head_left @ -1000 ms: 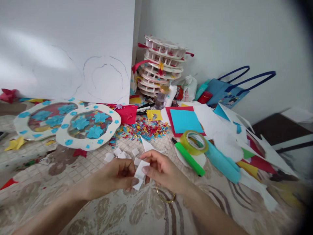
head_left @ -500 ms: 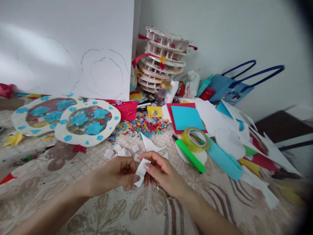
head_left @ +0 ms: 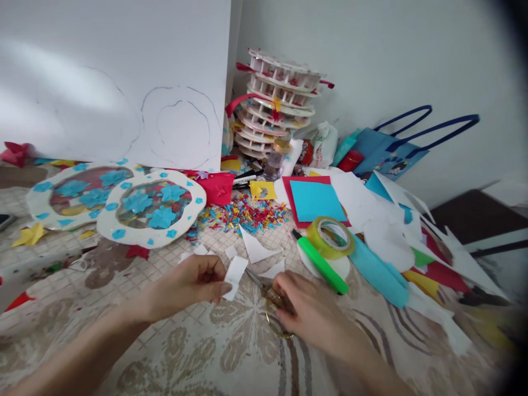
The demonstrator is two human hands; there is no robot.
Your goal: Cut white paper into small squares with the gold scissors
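Note:
Between the thumb and fingers of my left hand [head_left: 198, 280] is a small strip of white paper [head_left: 236, 275] with a fold line across it. My right hand [head_left: 303, 305] has its fingers curled on a pair of scissors [head_left: 258, 280] with gold handles, which lies low over the tablecloth. The blades point up and left toward the strip, apart from it. Just beyond my left hand lie small white paper squares [head_left: 230, 252], partly hidden by it. Pointed white paper offcuts [head_left: 254, 247] rest past the scissors.
Right of my hands are a green cutter knife [head_left: 324, 267], a roll of yellow tape [head_left: 330, 237] and blue paper [head_left: 317, 201]. White rings with blue flowers [head_left: 150, 242] lie left. Colourful paper shreds [head_left: 247, 214], a glass jar [head_left: 274, 162] and a tiered white structure [head_left: 284, 71] stand behind.
My right hand has let go of the white paper strip and moved right and down onto the scissors. My left hand keeps the strip, shifted slightly left.

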